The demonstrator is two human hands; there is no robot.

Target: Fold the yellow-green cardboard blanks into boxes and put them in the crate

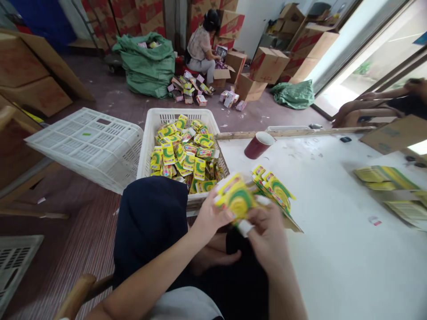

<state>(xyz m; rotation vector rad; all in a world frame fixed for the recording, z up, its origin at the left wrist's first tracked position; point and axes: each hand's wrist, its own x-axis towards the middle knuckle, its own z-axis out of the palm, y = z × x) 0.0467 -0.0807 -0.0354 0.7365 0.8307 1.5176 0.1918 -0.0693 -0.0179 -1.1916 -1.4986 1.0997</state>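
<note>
Between my hands, over my lap, is a small yellow and green cardboard box (236, 198), blurred by motion, with white end flaps sticking out. My left hand (211, 215) grips its left side, thumb across the front. At the lower right, my right hand (268, 229) pinches the box near a white flap. Just beyond my right hand, a stack of flat yellow cartons (275, 189) lies on the white table (333, 258). A white plastic crate (144, 155) in front of me holds many folded yellow boxes (200, 169).
A dark red cup (258, 146) stands near the table's far edge. More flat cartons (383, 178) lie at the right. An overturned white crate (90, 138) is on the left. Farther back, a person (202, 49) sits beside a green sack (145, 66) and cardboard boxes (268, 64).
</note>
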